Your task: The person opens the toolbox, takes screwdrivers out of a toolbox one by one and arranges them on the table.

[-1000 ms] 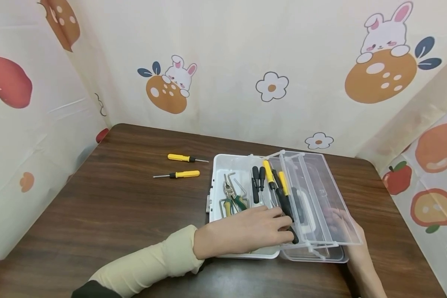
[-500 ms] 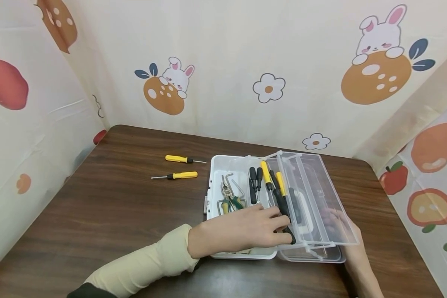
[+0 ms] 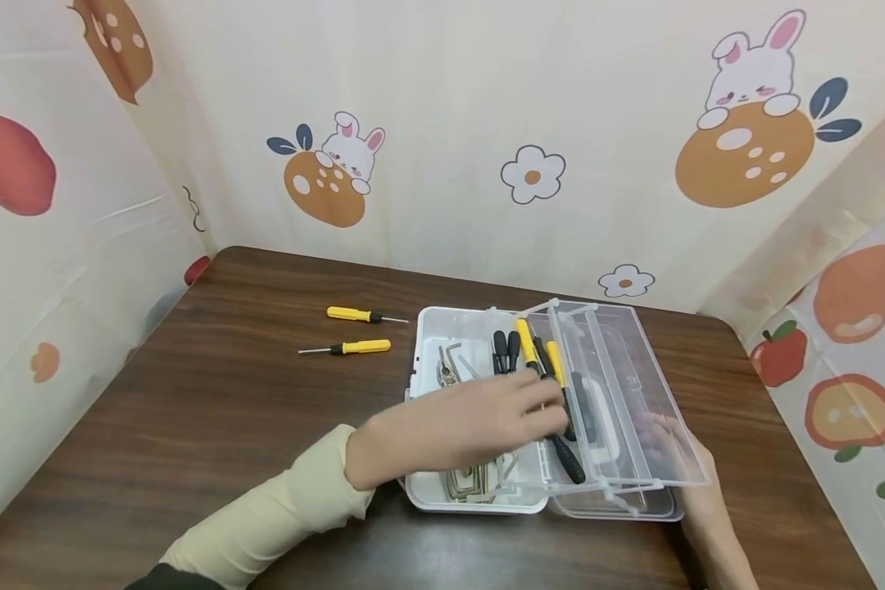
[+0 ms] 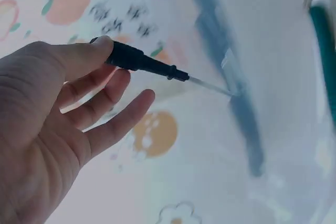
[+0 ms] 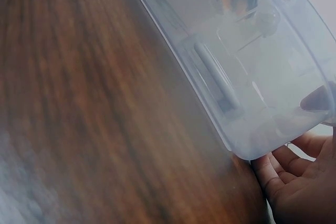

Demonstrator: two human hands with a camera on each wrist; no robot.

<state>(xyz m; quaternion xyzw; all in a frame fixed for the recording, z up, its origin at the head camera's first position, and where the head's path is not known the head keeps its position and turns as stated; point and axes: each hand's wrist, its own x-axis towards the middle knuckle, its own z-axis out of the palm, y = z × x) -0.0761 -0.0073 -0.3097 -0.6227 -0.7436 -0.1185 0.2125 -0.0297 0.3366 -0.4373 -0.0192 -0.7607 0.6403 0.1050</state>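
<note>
My left hand [image 3: 457, 422] is above the white toolbox [image 3: 422, 496]. In the left wrist view, its thumb and fingers pinch the handle of a black screwdriver [image 4: 139, 60], the thin shaft pointing away. A pair of pliers [image 3: 447, 369] and hex keys [image 3: 472, 483] lie in the box, partly under the hand. On the box's right side are black-handled tools [image 3: 568, 460] and yellow-handled ones [image 3: 525, 336]. My right hand [image 3: 696, 475] supports the clear lid [image 3: 652, 393], opened to the right. In the right wrist view the thumb lies inside its wall, fingers outside.
Two yellow screwdrivers, a farther one [image 3: 350, 314] and a nearer one [image 3: 365, 347], lie left of the box on the brown wooden table [image 3: 214, 393]. A printed curtain [image 3: 442, 164] hangs behind the table and along both sides.
My left hand has risen and moved left, away from the black handle at the box's front right, uncovering hex keys. The right hand stays at the lid.
</note>
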